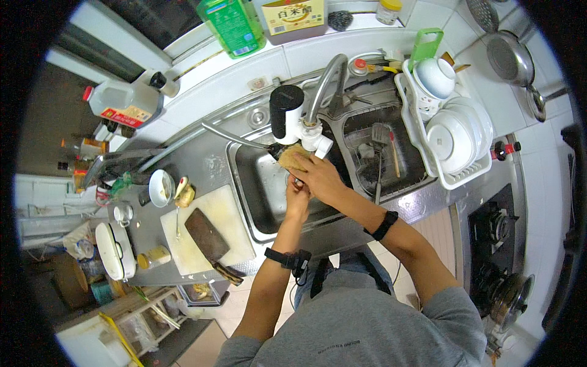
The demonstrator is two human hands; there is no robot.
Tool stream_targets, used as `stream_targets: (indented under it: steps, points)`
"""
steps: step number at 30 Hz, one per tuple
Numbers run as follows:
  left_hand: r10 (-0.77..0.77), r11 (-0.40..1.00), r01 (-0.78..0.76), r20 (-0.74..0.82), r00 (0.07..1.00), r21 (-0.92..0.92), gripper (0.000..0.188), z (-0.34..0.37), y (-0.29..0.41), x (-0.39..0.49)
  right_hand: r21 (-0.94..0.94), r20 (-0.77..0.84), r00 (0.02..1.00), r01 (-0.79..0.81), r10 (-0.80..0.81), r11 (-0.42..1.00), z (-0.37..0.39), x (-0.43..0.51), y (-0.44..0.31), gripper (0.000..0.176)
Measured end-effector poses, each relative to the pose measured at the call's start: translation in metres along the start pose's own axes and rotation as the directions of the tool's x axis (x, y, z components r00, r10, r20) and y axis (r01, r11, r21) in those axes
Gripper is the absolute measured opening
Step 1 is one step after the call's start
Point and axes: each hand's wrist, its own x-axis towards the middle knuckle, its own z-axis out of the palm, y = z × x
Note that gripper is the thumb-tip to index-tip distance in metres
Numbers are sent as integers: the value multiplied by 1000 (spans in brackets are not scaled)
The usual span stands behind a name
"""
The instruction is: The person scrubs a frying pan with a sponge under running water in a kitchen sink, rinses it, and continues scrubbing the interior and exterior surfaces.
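Observation:
My right hand (321, 176) presses a tan scrubbing sponge or cloth (293, 157) under the white tap-mounted unit (286, 114), above the left sink basin (261, 192). Just below it, my left hand (298, 195) has its fingers closed on a small dark part of something mostly hidden by the hands. From the sponge's left side a long metal rod or handle (236, 135) with a black part sticks out to the upper left, over the sink's rim. Whether it joins the thing in my left hand, I cannot tell.
Left of the sink, a cleaver (206, 236) lies on a white cutting board (176, 257), near a bowl (161, 188). The right basin (390, 183) holds a spatula (380, 137). Beyond it stands a white dish rack (424, 153) with bowls and plates; a gas hob (490, 238) is far right.

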Motion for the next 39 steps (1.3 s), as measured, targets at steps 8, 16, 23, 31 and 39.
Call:
stream_targets:
  steps: [8, 16, 23, 31, 39]
  points:
    - [-27, 999, 29, -48, 998, 34, 31, -9, -7, -1, 128, 96, 879, -477, 467, 870, 6, 17, -16, 42]
    - [15, 999, -13, -55, 998, 30, 44, -15, -21, -7, 26, -24, 978, -208, 208, 978, 18, 35, -33, 34]
    - [112, 982, -109, 10, 994, -155, 34, -20, -23, -15, -178, 208, 961, 222, -184, 959, 33, 29, -38, 33]
    - [6, 1000, -7, -68, 998, -11, 24, -28, -27, -13, -310, 108, 924, -319, 367, 896, 20, 18, -24, 42]
    - [-7, 1000, 8, -30, 1000, 11, 28, -29, -22, -14, -90, -28, 961, -276, 275, 957, 3, -4, -16, 37]
